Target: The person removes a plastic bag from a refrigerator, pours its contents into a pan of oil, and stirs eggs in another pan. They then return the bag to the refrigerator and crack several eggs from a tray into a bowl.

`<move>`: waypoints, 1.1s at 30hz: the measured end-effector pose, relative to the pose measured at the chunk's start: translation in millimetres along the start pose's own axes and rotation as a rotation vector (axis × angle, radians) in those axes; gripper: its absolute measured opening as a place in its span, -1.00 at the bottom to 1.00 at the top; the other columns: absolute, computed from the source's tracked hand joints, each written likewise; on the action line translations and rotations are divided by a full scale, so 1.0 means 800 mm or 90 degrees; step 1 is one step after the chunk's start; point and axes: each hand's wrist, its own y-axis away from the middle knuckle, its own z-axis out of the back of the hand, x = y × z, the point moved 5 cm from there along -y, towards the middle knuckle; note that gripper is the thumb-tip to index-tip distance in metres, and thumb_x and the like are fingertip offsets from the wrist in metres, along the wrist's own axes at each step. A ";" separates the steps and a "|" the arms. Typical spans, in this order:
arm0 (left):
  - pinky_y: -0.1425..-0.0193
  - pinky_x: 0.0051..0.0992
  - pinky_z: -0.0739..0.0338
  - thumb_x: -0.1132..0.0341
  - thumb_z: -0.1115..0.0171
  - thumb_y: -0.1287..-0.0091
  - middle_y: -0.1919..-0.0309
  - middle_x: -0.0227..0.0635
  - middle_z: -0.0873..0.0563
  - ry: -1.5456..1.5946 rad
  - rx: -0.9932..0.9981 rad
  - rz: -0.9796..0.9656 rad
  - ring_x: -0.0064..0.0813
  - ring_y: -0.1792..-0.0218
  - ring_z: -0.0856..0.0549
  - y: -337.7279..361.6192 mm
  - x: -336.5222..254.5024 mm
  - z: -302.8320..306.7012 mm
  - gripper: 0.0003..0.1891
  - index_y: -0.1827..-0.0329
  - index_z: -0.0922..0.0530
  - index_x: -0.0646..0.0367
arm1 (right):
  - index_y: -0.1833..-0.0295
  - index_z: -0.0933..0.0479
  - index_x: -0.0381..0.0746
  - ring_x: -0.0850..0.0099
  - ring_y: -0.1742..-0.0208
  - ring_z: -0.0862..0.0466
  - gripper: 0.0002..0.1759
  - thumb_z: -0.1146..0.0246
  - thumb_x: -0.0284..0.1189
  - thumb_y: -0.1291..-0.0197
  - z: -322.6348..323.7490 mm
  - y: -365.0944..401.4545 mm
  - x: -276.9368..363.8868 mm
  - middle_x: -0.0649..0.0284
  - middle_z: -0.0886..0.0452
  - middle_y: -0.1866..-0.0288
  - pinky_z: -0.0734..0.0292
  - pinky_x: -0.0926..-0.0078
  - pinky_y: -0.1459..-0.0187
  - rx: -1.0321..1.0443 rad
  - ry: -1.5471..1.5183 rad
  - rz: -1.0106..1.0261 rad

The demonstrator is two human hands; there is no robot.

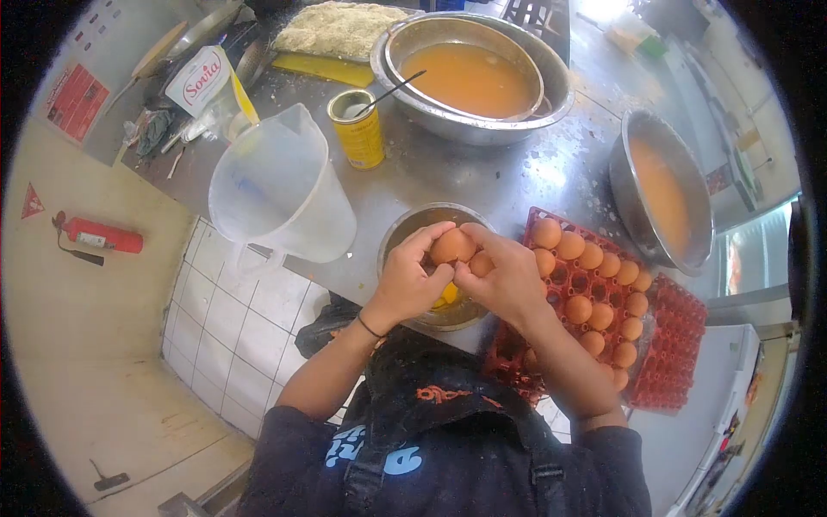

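A brown egg [452, 246] is held between both hands above a small metal bowl [398, 233]. My left hand [407, 277] has its fingers and thumb closed on the egg from the left. From the other side, my right hand [510, 280] is closed on it, and a second brown rounded piece [481, 264], an egg or a shell, shows beneath its fingers. Yellow yolk [447, 297] is visible in the bowl under the thumbs. Just right of my right hand lies a red egg tray [558, 291] with several brown eggs in it.
An upright translucent plastic jug [301, 215] stands left of the bowl, with a yellow can [358, 142] behind it. Large metal basins [556, 95] of orange liquid stand at the back. Another liquid-filled basin [618, 172] is at right, beyond a second red tray [676, 345].
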 end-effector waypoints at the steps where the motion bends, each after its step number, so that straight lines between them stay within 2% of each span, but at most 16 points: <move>1: 0.04 -0.53 -0.47 0.47 -0.15 -0.01 0.11 -0.12 -0.57 0.002 -0.021 -0.024 -0.41 0.13 -0.59 0.000 0.002 0.001 -0.57 -0.03 -0.44 0.31 | 0.08 -0.47 -0.21 0.13 0.35 -0.59 -0.58 -0.27 -0.38 0.16 0.000 0.000 0.000 0.05 -0.57 0.41 -0.51 0.28 0.32 0.001 0.007 -0.001; 4: -0.08 -0.53 -0.43 0.63 -0.04 -0.03 0.02 -0.23 -0.52 0.035 0.033 0.026 -0.50 0.01 -0.52 0.002 0.000 0.009 -0.53 -0.09 -0.39 0.32 | 0.10 -0.49 -0.21 0.15 0.36 -0.60 -0.61 -0.26 -0.38 0.15 0.010 -0.002 -0.014 0.06 -0.57 0.41 -0.50 0.30 0.32 0.002 0.013 -0.013; 7: -0.08 -0.54 -0.42 0.63 -0.03 -0.02 0.00 -0.22 -0.51 -0.016 0.071 0.014 -0.51 0.01 -0.51 0.001 -0.014 0.010 -0.54 -0.08 -0.40 0.32 | 0.12 -0.50 -0.20 0.18 0.38 -0.60 -0.63 -0.26 -0.40 0.15 0.017 -0.003 -0.015 0.09 -0.57 0.43 -0.50 0.33 0.32 0.013 -0.003 0.006; 10: -0.07 -0.54 -0.43 0.62 -0.06 -0.02 -0.02 -0.23 -0.50 0.025 0.075 0.039 -0.52 0.01 -0.51 -0.002 -0.014 0.011 -0.53 -0.09 -0.40 0.31 | 0.12 -0.51 -0.20 0.20 0.39 -0.59 -0.64 -0.26 -0.42 0.15 0.014 -0.003 -0.016 0.12 -0.57 0.42 -0.50 0.35 0.33 0.008 -0.006 0.027; 13: -0.08 -0.55 -0.42 0.61 -0.12 -0.04 -0.05 -0.23 -0.48 -0.042 0.073 -0.022 -0.51 0.00 -0.51 -0.004 -0.024 0.017 -0.51 -0.12 -0.38 0.28 | 0.12 -0.51 -0.21 0.21 0.40 -0.58 -0.64 -0.26 -0.44 0.15 0.016 -0.005 -0.009 0.14 -0.56 0.41 -0.50 0.35 0.34 -0.023 0.006 0.060; 16: -0.07 -0.55 -0.44 0.59 -0.18 -0.06 -0.06 -0.24 -0.47 -0.006 0.063 -0.002 -0.48 -0.03 -0.51 -0.001 -0.037 0.021 -0.48 -0.16 -0.35 0.25 | 0.11 -0.51 -0.21 0.22 0.38 -0.58 -0.63 -0.27 -0.44 0.16 0.021 -0.009 0.014 0.13 -0.56 0.37 -0.49 0.34 0.33 -0.058 -0.007 0.104; 19: -0.05 -0.52 -0.48 0.59 -0.22 -0.05 -0.07 -0.23 -0.47 -0.077 0.062 -0.002 -0.44 -0.05 -0.51 0.016 -0.060 0.040 -0.46 -0.16 -0.33 0.26 | 0.10 -0.51 -0.21 0.19 0.34 -0.58 -0.62 -0.27 -0.45 0.14 0.020 -0.004 0.033 0.12 -0.55 0.36 -0.49 0.39 0.29 0.016 -0.098 0.166; 22: -0.03 -0.50 -0.51 0.62 -0.23 0.01 -0.08 -0.23 -0.43 0.005 0.042 0.153 -0.43 -0.03 -0.52 0.059 -0.051 0.079 -0.43 -0.14 -0.36 0.22 | 0.07 -0.50 -0.24 0.27 0.29 -0.59 -0.61 -0.27 -0.45 0.11 0.026 0.010 0.031 0.15 -0.57 0.32 -0.49 0.46 0.21 0.153 -0.201 0.108; 24: -0.04 -0.49 -0.51 0.69 -0.25 0.08 -0.10 -0.26 -0.39 0.067 0.023 0.211 -0.42 -0.04 -0.50 0.106 -0.032 0.116 -0.38 -0.14 -0.36 0.19 | 0.06 -0.49 -0.27 0.37 0.27 -0.59 -0.61 -0.26 -0.45 0.09 0.045 0.023 0.012 0.20 -0.59 0.28 -0.49 0.49 0.17 0.139 -0.251 -0.021; 25: -0.02 -0.50 -0.52 0.67 -0.27 0.09 -0.09 -0.25 -0.39 0.036 0.024 0.280 -0.43 -0.05 -0.49 0.136 -0.016 0.140 -0.35 -0.16 -0.34 0.20 | 0.06 -0.49 -0.28 0.41 0.26 -0.59 -0.62 -0.26 -0.45 0.08 0.054 0.035 0.000 0.22 -0.59 0.26 -0.49 0.50 0.16 0.135 -0.275 -0.087; 26: 0.00 -0.50 -0.53 0.66 -0.30 0.11 -0.09 -0.24 -0.40 0.004 0.027 0.349 -0.44 -0.06 -0.49 0.164 -0.003 0.160 -0.32 -0.18 -0.32 0.20 | 0.06 -0.49 -0.29 0.47 0.25 -0.57 -0.63 -0.25 -0.47 0.07 0.062 0.053 -0.020 0.26 -0.60 0.25 -0.49 0.51 0.15 0.097 -0.338 -0.232; 28: -0.01 -0.45 -0.50 0.61 -0.33 0.12 -0.10 -0.20 -0.40 -0.051 -0.005 0.500 -0.39 -0.08 -0.48 0.200 0.016 0.177 -0.29 -0.20 -0.29 0.23 | -0.04 -0.41 -0.28 0.43 0.11 -0.54 -0.56 -0.20 -0.54 0.05 0.072 0.083 -0.048 0.22 -0.55 0.15 -0.43 0.53 0.05 -0.042 -0.541 -0.467; 29: -0.02 -0.42 -0.49 0.58 -0.34 0.12 -0.10 -0.18 -0.41 -0.077 -0.013 0.573 -0.37 -0.09 -0.48 0.217 0.027 0.183 -0.28 -0.20 -0.28 0.25 | -0.08 -0.35 -0.28 0.42 0.04 -0.50 -0.52 -0.18 -0.56 0.04 0.074 0.092 -0.058 0.20 -0.51 0.11 -0.40 0.53 0.01 -0.055 -0.629 -0.451; 31: -0.07 -0.38 -0.44 0.53 -0.36 0.14 -0.12 -0.13 -0.41 -0.444 0.056 0.487 -0.31 -0.08 -0.49 0.246 0.052 0.209 -0.24 -0.22 -0.25 0.27 | -0.17 -0.25 -0.27 0.41 -0.08 -0.43 -0.44 -0.16 -0.60 0.03 0.082 0.112 -0.076 0.16 -0.44 0.01 -0.34 0.52 -0.08 -0.094 -0.796 -0.403; 32: -0.09 -0.36 -0.41 0.51 -0.37 0.15 -0.13 -0.11 -0.41 -0.624 0.086 0.422 -0.27 -0.08 -0.49 0.247 0.060 0.214 -0.23 -0.23 -0.23 0.28 | -0.18 -0.21 -0.27 0.41 -0.11 -0.40 -0.41 -0.16 -0.62 0.04 0.088 0.117 -0.072 0.16 -0.41 -0.02 -0.31 0.51 -0.11 -0.083 -0.707 -0.418; 33: -0.17 -0.33 -0.33 0.50 -0.36 0.16 -0.16 -0.05 -0.39 -0.580 0.036 0.385 -0.20 -0.08 -0.47 0.225 0.034 0.207 -0.25 -0.20 -0.27 0.31 | -0.20 -0.17 -0.27 0.41 -0.14 -0.37 -0.39 -0.16 -0.64 0.04 0.090 0.119 -0.060 0.15 -0.37 -0.05 -0.28 0.50 -0.13 -0.071 -0.621 -0.432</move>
